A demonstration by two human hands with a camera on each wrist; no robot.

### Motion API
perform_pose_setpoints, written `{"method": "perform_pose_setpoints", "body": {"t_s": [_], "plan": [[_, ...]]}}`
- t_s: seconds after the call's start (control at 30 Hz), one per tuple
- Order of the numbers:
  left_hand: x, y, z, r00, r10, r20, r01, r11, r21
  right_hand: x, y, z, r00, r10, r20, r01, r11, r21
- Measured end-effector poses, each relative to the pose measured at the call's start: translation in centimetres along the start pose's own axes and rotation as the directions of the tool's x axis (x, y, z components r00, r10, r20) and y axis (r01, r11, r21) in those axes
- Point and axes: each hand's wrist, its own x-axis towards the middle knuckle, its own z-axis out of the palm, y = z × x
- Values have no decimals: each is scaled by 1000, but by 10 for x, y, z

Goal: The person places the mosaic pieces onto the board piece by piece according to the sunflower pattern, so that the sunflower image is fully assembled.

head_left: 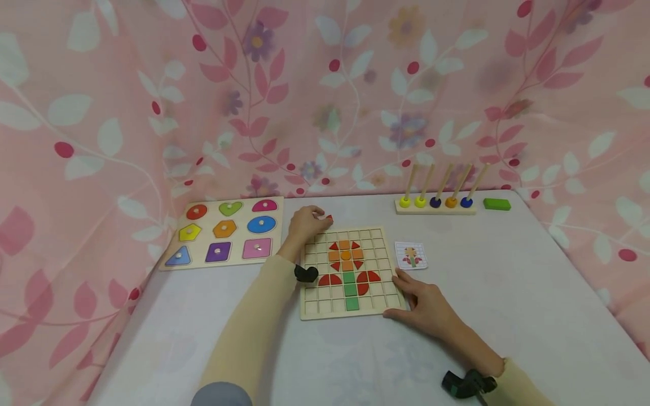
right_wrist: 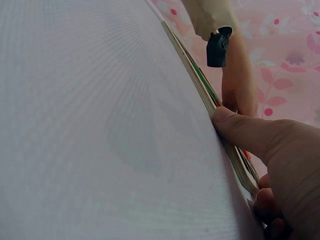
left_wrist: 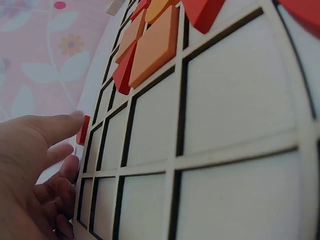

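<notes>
A wooden grid board [head_left: 316,307] lies on the table, its orange, red and green pieces forming a flower. Just past its far left edge, my left hand [head_left: 306,224] pinches a small red piece [head_left: 329,218] at its fingertips. In the left wrist view, the thumb tip meets that red piece [left_wrist: 84,130] beside the board's edge. My right hand [head_left: 429,307] grips the board's near right corner, thumb on the near edge and fingers along the right side. The right wrist view has the thumb [right_wrist: 235,125] pressed against the board's edge [right_wrist: 200,90].
A shape puzzle [head_left: 236,217] with knobbed pieces lies at the left. Right of the board is a pattern card [head_left: 411,255] with a printed flower. Farther back stand a peg rack [head_left: 435,208] with coloured beads and a green block [head_left: 496,204]. A floral curtain [head_left: 325,101] hangs behind.
</notes>
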Motion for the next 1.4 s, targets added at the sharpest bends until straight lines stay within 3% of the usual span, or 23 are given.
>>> {"method": "perform_pose_setpoints", "body": {"t_s": [0.2,0.7,1.0,1.2,1.4], "plan": [[4,-1,-1,997,68,41,-70,996,48,1,0,0,1000,-18,-8,18,1000,-10],[6,-1,1,994,85,65,-93,987,130,0,2,1,1000,-10,-4,10,1000,-3],[2,-2,-3,992,103,67,-106,994,37,-1,1,0,1000,-17,-2,17,1000,0],[-12,0,-7,983,164,83,-166,986,23,0,0,0,1000,-21,0,21,1000,3],[-44,8,-15,973,207,98,-214,974,67,0,0,0,999,-32,-7,32,999,-2]]}}
